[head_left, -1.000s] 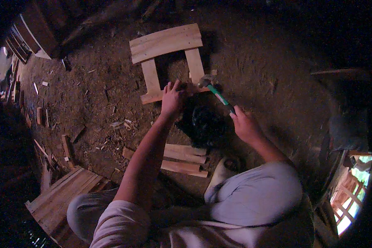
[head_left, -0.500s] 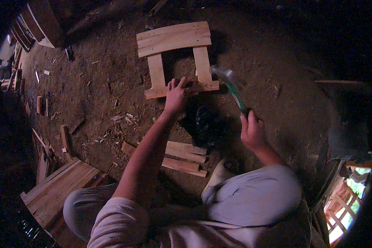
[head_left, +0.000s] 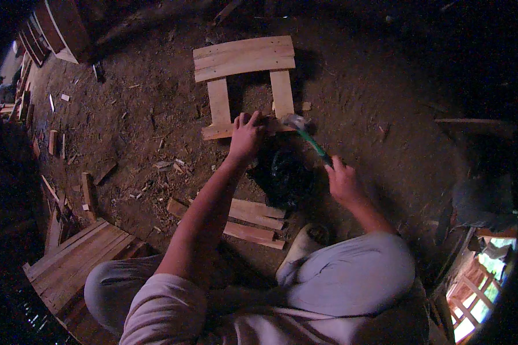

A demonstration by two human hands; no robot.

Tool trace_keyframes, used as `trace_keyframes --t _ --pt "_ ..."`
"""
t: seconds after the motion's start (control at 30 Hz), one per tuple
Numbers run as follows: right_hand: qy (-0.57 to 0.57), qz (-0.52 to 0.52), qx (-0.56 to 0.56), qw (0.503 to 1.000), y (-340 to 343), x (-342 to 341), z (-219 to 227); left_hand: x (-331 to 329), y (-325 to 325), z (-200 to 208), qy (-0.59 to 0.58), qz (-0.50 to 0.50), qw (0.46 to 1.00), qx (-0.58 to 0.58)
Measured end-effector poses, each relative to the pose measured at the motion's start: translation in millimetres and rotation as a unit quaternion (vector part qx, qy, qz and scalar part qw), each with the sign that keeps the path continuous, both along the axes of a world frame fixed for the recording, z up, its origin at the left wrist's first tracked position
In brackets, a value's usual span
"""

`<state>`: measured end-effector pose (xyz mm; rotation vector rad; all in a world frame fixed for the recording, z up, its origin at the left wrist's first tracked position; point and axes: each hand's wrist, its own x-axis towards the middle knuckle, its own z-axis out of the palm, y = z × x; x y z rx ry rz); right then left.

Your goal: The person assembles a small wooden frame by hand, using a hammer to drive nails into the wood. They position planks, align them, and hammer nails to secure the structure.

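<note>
A pale wooden frame (head_left: 244, 59) lies on the dirt floor ahead of me: slats at the far side, two uprights and a near crosspiece (head_left: 217, 131). My left hand (head_left: 248, 138) has its fingers curled over the middle of that crosspiece, gripping it; whether they also pinch a nail is hidden. In my right hand (head_left: 345, 181) is a hammer (head_left: 312, 142) with a green handle, held closed near its end. The metal head, blurred, is at the crosspiece's right end, by the foot of the right upright. Whether it touches the wood I cannot tell.
Below the frame lies a black plastic bag (head_left: 289, 175). Loose wooden strips (head_left: 253, 233) rest nearer, beside my shoe (head_left: 302, 247). A slatted wooden piece (head_left: 80, 259) stands by my left knee. Wood scraps (head_left: 53, 142) litter the left floor; a board (head_left: 475, 122) lies far right.
The hammer head has swung down and left, from right of the frame to the crosspiece's right end. My right hand followed slightly left. My left hand stays on the crosspiece.
</note>
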<state>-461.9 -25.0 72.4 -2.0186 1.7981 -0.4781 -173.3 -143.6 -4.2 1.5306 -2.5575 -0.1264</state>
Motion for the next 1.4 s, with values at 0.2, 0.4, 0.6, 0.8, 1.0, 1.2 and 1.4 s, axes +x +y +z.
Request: trace_keyframes --t 0.2,0.4,0.6,0.8,1.0,1.2,1.4 --pt "-0.128 -0.060 0.010 0.990 12.4 -0.6 11.2 -3.5 3.7 9.4 0.039 0.011 0.999 0.036" --pt "-0.082 -0.050 -0.100 0.990 12.6 0.2 3.9 0.9 5.9 1.0 0.028 0.011 0.999 0.037" --pt "0.006 0.014 0.024 1.000 2.0 -3.9 -17.8 1.2 -0.8 -11.3 0.010 0.001 1.000 -0.016" --pt "-0.052 -0.015 -0.037 0.998 8.5 -4.1 11.1 -7.6 5.2 9.8 0.041 0.005 0.999 -0.003" --pt "-0.052 -0.028 -0.044 0.997 -1.5 -4.0 -7.2 2.5 0.8 -2.4 0.016 0.008 0.999 0.040" --pt "0.071 -0.005 0.042 0.997 14.1 -13.3 -21.3 -8.1 1.4 2.9 0.012 0.003 0.999 0.036" --pt "0.020 -0.048 -0.013 0.999 8.7 7.9 18.4 5.3 4.9 -13.5 0.013 0.013 1.000 0.001"
